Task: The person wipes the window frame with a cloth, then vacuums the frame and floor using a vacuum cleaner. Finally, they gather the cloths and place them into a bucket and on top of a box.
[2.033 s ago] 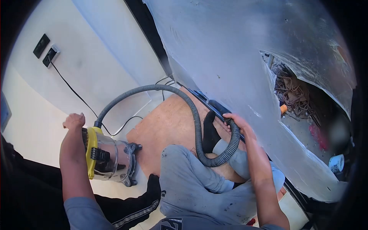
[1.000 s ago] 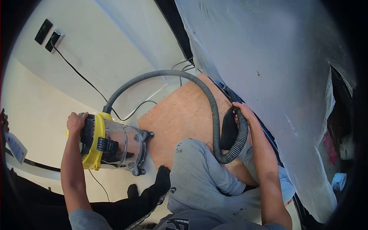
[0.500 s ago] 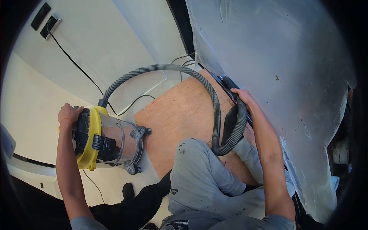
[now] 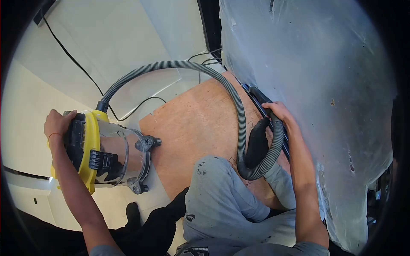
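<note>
My left hand (image 4: 59, 123) is closed over the black top of a wet-dry vacuum cleaner (image 4: 112, 147), at its carrying handle. The vacuum has a yellow rim, a clear tank and caster feet. From it a ribbed grey hose (image 4: 171, 65) arcs over the floor and loops back beside my foot. My right hand (image 4: 277, 112) is wrapped round the black hose handle (image 4: 261, 96), whose end points down at a dark metal track (image 4: 253, 99). The sheeting's edge and the handle hide the nozzle's tip.
A plywood board (image 4: 192, 115) covers the floor under the hose. Plastic sheeting (image 4: 307, 64) hangs on the right. A black power cord (image 4: 70, 57) runs from the wall outlet. Another person's dark-clothed leg (image 4: 164, 217) is at the lower left.
The vacuum cleaner and my left hand appear farther left in view, partly because the camera has shifted. My right hand stays on the hose handle, slightly lower and to the right.
</note>
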Available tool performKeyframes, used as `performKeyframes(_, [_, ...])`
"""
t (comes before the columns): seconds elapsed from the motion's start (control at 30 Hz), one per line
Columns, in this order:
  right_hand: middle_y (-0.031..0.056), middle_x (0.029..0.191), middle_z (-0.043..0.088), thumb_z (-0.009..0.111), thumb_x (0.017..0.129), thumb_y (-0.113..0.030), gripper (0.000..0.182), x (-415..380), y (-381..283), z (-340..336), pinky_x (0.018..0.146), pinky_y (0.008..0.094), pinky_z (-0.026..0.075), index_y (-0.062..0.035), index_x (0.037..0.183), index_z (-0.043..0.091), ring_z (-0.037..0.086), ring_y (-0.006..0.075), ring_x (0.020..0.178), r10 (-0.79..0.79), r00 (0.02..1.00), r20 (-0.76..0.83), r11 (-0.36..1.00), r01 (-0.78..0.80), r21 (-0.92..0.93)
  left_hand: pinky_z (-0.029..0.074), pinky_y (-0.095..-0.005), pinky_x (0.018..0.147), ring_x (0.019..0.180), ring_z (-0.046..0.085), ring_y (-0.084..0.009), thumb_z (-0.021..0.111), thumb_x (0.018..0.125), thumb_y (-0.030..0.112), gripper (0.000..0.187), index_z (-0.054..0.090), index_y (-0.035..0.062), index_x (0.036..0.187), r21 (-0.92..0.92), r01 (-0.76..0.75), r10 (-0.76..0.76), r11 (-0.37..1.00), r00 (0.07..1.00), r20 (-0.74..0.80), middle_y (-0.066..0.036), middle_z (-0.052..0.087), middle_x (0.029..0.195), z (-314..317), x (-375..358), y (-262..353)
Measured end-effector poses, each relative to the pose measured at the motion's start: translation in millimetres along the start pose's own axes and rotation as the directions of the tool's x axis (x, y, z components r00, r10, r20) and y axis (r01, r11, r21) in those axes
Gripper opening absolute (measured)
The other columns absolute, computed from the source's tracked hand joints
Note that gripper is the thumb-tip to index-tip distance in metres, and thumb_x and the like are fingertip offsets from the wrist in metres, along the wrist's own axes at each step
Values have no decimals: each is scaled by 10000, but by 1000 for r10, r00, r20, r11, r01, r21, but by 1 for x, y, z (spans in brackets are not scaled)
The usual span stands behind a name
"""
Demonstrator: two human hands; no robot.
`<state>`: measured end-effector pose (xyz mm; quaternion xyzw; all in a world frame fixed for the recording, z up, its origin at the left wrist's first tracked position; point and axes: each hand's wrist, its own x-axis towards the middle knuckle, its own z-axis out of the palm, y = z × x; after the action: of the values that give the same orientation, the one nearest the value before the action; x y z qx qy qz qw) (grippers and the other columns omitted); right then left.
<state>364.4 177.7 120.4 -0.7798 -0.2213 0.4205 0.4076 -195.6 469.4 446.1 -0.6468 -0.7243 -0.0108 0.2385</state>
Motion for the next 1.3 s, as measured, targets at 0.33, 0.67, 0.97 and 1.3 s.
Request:
performKeyframes(0.33, [89,654,645,711,815,-311,352,-7,-37,-9,472,311,466,40,808,689,581,171,480,66,997,-35,966,-72,-248,536,-491,831,978,680,-405,727,713,655,746,655,-36,983,36,-31,34,999,997,-67,-244,695,1034,15,4,-10])
performKeyframes(0.67, [36,603,594,664,868,-383,336,7,-22,-8,392,252,450,-47,876,658,517,124,409,241,966,95,916,-259,306,509,-515,858,1005,658,-427,672,757,678,764,631,-47,993,50,-15,19,999,997,-72,-271,665,1082,20,2,-9])
performKeyframes(0.97, [40,583,600,622,889,-403,374,-47,-4,-29,339,215,449,-29,873,643,509,109,371,379,917,124,779,-389,492,501,-483,840,995,664,-395,641,773,699,804,623,-74,991,65,-28,33,997,997,-71,-278,669,1037,38,16,-21])
performKeyframes(1.3, [61,608,616,625,907,-390,342,-31,-7,13,366,232,450,-53,852,618,530,118,400,218,972,-89,901,-165,402,487,-455,888,1023,652,-403,620,783,720,823,592,-53,1062,62,11,-8,998,999,-46,-277,660,1059,44,22,-27])
